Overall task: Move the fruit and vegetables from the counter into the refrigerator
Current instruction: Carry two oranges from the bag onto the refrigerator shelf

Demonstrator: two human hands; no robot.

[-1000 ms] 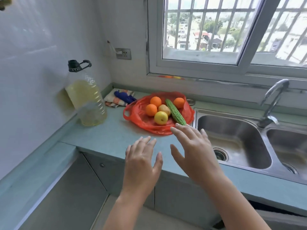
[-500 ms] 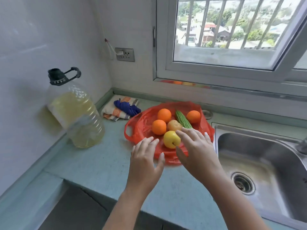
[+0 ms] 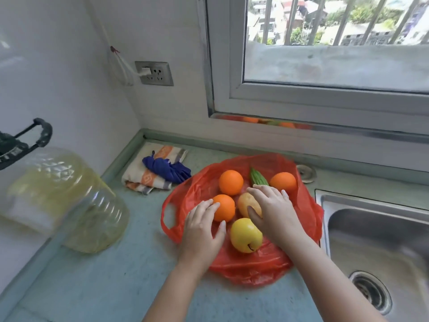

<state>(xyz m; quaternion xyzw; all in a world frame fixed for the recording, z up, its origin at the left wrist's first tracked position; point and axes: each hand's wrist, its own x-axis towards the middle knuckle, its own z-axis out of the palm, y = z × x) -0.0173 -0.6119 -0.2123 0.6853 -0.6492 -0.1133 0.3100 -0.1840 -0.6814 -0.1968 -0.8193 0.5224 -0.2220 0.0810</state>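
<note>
A second ago both hands hung over the worktop's front edge, short of the produce; half a second ago they were at the bag's near rim. Now both are on the food. The left hand [image 3: 202, 231] lies against the nearest orange [image 3: 224, 209], its fingers [image 3: 209, 205] apart and fairly straight along the fruit's left side and the thumb below it, not yet closed round it. The right hand [image 3: 276, 210] arches over the potato [image 3: 246, 201], thumb on its near side and fingers spread toward the green gourd [image 3: 256, 176]. Whether it grips yet cannot be told.

The produce itself has not shifted. All 6 pieces sit in the opened red bag [image 3: 306, 214], which lies on the worktop [image 3: 104, 282] near its back edge, just beside the sink [image 3: 376, 231]. The other 2 oranges, 1 behind the nearest [image 3: 231, 182] and 1 toward the sink [image 3: 283, 181], lie at the back of the bag, and the yellow fruit [image 3: 246, 234] lies nearest the front edge, between the 2 wrists.

So the reach looks finished and the first pick is about to begin, probably an orange and the potato together. Nothing has left the worktop yet, and no refrigerator is in view. An oil bottle [image 3: 65, 198] stands at the left edge, with a folded cloth [image 3: 148, 180] in the back corner.
</note>
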